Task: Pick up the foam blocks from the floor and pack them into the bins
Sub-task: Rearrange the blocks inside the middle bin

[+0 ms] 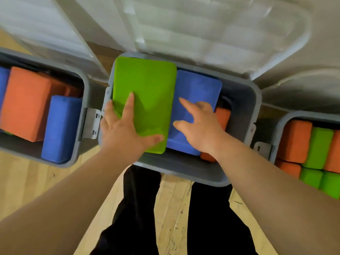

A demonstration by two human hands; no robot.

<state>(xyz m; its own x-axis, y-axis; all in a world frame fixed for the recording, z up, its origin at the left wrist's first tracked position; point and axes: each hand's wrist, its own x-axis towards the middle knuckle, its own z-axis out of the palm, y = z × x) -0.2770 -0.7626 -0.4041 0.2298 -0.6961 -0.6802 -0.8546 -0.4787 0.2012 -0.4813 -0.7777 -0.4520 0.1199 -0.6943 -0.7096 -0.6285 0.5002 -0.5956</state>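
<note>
Down inside the middle bin (180, 179), on its left side: green block (147, 83), lying flat, far end up at the back rim. Pressed from above by the left hand (121, 129), released, fingers straight and spread, thumb near the block's near edge, grasping nothing. Just beside it on the right: blue block (196, 85), touching the green one along the long edge. Spread over that, the right hand (200, 126), also released, fingers straight and apart; cannot tell whether touching or just above. Partly hidden under the blue block and the right wrist: orange blocks (223, 115). Off to the left, left bin (86, 83) with a large orange block (25, 103) and a second blue block (60, 129) side by side. Off to the right, right bin (281, 122) packed with more blocks (294, 142), orange and green. Behind the bins, white lids (211, 34) swung open. Underneath, wooden floor (27, 181); between the arms, dark trouser legs (139, 208).
</note>
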